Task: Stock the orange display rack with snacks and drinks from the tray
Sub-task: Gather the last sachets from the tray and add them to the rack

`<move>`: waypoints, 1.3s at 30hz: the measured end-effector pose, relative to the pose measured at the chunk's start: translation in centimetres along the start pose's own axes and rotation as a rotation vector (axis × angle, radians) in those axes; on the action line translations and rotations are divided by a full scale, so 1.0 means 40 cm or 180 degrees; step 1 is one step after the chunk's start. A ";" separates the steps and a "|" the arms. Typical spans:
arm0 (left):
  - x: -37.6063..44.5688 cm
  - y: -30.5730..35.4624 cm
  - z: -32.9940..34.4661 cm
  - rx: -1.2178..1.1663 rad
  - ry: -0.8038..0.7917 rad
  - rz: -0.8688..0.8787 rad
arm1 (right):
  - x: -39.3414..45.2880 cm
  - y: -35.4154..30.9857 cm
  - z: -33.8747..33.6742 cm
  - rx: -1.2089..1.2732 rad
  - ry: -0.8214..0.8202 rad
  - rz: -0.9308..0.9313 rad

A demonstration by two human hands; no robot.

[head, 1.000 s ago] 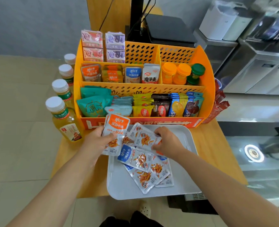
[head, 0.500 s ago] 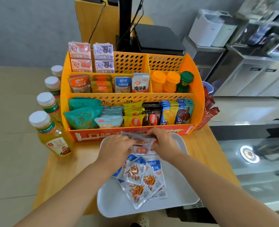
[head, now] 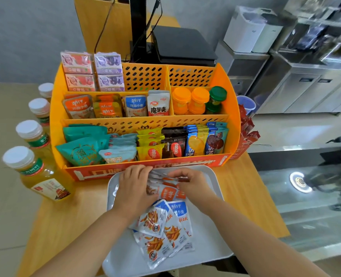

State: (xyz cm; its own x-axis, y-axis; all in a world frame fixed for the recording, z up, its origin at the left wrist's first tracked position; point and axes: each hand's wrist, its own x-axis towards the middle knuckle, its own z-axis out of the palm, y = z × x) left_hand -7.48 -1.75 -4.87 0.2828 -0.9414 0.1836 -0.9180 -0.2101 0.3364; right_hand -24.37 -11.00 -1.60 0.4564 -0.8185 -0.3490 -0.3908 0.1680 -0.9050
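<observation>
Lying on white tray: blue pkts; orange pkts gripped by left hand & right hand.

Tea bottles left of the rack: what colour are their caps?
White caps, seen clearly in the head view.

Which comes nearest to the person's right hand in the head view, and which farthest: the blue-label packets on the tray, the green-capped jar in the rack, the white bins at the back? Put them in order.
From the right hand:
1. Blue-label packets, just below it on the white tray.
2. Green-capped jar, up in the orange rack's right middle compartment.
3. White bins, far back on the right counter.
</observation>
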 end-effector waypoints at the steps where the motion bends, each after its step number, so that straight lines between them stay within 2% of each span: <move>1: -0.001 -0.001 0.002 -0.0104 0.0055 -0.0025 | 0.003 -0.001 0.000 0.0130 -0.0013 0.0082; 4: -0.014 0.002 0.011 -0.0516 0.0265 -0.0067 | 0.017 0.001 -0.006 0.0815 -0.0002 0.0227; 7: -0.028 0.008 0.025 -0.0918 0.0261 -0.0206 | 0.024 0.003 -0.010 0.1473 0.0093 0.0179; 10: -0.028 0.018 0.037 -0.1114 0.0113 -0.0109 | 0.031 0.000 0.000 0.1537 0.0052 0.0050; 14: -0.031 0.036 0.047 -0.0901 0.0073 -0.0063 | 0.036 -0.001 0.024 0.1614 0.0117 0.0088; 19: -0.031 0.042 0.048 -0.0739 0.0082 -0.0096 | 0.047 0.019 0.019 0.1875 0.0565 0.0381; 22: -0.024 0.063 0.050 -0.0805 -0.0061 -0.0175 | 0.039 0.033 0.036 0.1906 0.0375 0.0586; 25: -0.008 0.068 0.034 -0.0417 -0.0144 -0.0153 | 0.040 0.036 0.036 0.2002 0.0275 0.0606; 30: 0.060 0.091 -0.019 0.0900 -0.0594 0.0640 | 0.041 0.027 0.020 0.1831 -0.0036 0.0577; 35: 0.070 0.101 -0.014 0.0534 -0.1100 0.0405 | 0.038 0.047 -0.011 0.1265 -0.0249 0.0447; 39: 0.059 0.087 -0.004 0.0445 -0.0996 0.0459 | 0.043 0.062 -0.038 0.0853 -0.0423 0.0228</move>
State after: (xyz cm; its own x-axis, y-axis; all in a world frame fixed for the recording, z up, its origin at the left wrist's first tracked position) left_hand -9.96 -4.68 -3.12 0.0689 -0.9945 -0.0787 -0.9774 -0.0831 0.1943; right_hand -25.79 -12.83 -4.08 0.5429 -0.7232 -0.4270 -0.2091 0.3760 -0.9027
